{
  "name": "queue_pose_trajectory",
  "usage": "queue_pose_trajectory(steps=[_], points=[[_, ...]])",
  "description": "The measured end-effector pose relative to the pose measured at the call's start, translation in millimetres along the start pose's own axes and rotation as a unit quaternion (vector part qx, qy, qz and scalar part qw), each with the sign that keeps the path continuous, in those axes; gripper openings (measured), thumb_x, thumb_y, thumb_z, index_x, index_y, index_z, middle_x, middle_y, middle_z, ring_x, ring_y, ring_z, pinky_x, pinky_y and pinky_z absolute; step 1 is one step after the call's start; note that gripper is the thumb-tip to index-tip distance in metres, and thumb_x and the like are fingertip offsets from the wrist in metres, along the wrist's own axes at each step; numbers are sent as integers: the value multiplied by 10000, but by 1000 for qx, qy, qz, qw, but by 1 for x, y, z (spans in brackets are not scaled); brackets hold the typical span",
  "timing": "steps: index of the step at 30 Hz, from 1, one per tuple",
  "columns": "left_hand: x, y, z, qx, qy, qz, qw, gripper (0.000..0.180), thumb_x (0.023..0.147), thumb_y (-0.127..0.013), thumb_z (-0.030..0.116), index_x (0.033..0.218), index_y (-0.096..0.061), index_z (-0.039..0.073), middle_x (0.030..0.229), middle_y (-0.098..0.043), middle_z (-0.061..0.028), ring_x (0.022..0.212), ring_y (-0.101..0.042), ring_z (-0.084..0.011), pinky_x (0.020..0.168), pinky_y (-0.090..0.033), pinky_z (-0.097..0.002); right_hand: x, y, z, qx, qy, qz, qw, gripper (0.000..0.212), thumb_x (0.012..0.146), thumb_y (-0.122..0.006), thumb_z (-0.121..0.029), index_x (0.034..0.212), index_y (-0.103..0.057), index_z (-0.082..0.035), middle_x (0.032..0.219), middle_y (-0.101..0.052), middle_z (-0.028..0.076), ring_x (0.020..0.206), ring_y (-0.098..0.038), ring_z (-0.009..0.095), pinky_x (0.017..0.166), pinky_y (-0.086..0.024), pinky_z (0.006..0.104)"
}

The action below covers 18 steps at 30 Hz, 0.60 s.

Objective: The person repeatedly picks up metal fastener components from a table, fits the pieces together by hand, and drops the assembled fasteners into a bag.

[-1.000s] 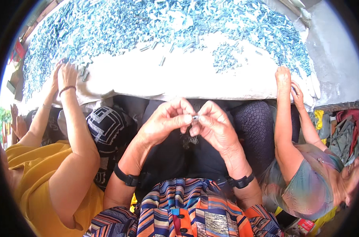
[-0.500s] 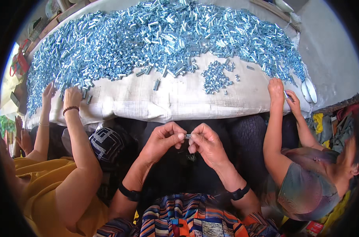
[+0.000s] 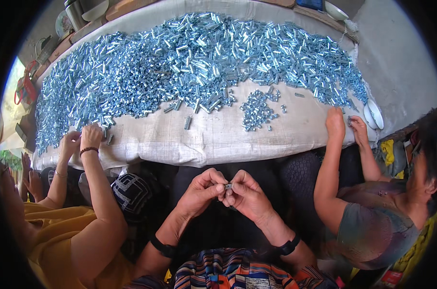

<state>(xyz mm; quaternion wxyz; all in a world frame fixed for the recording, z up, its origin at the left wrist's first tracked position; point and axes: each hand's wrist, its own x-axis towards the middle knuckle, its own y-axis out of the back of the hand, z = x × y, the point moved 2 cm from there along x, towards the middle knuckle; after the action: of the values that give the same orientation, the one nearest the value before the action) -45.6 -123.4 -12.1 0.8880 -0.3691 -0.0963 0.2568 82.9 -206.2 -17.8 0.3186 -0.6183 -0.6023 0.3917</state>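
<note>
Over my lap, my left hand (image 3: 202,191) and my right hand (image 3: 250,196) meet with thumbs and forefingers pinched on the two ends of one small silvery metal sleeve (image 3: 228,186). Much of the piece is hidden by the fingertips. Beyond them, a long heap of shiny bluish metal sleeves and short nuts (image 3: 189,62) covers the far part of a cloth-covered table (image 3: 170,149). Nearer to me lies a small separate cluster of short metal nuts (image 3: 258,110). A single longer sleeve (image 3: 187,123) rests by itself on the cloth.
Co-workers sit on both sides, a mustard sleeve (image 3: 55,236) at left and a grey-green patterned sleeve (image 3: 367,231) at right, their hands at the table edge. A white bowl (image 3: 373,114) stands at the right end. A dark patterned cloth item (image 3: 132,191) is left of my arm.
My view has tilted up, so the table sits lower in the picture. My hands have drawn closer together, and less of the metal sleeve shows between the fingertips.
</note>
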Motion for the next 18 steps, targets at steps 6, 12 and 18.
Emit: queue_pose_trajectory(steps=[6, 12, 18], points=[[0, 4, -1, 25, 10, -7, 1000, 148, 864, -648, 168, 902, -555, 59, 831, -575, -63, 719, -570, -124, 648, -466, -238, -3, -4, -8, -123, 16, 26, 992, 70, 932, -524, -86, 892, -478, -50, 779, -591, 72, 668, -590, 129, 643, -502, 273], [2, 9, -1, -18, 42, -12, 999, 165, 856, -654, 169, 897, -533, 64, 831, -583, -72, 684, -577, -135, 632, -475, -248, 4, -7, -10, -147, -18, 14, 989, 87, 929, -526, -84, 877, -467, -47, 749, -583, 73, 636, -575, 107, 596, -468, 216], [7, 11, 0, 53, 20, 88, 995, 106, 909, -582, 136, 914, -564, 32, 788, -605, -45, 653, -562, -95, 619, -460, -225, 13, -11, -17, -321, 50, 88, 942, 85, 925, -526, -70, 870, -467, -42, 752, -582, 49, 616, -564, 87, 579, -461, 209]])
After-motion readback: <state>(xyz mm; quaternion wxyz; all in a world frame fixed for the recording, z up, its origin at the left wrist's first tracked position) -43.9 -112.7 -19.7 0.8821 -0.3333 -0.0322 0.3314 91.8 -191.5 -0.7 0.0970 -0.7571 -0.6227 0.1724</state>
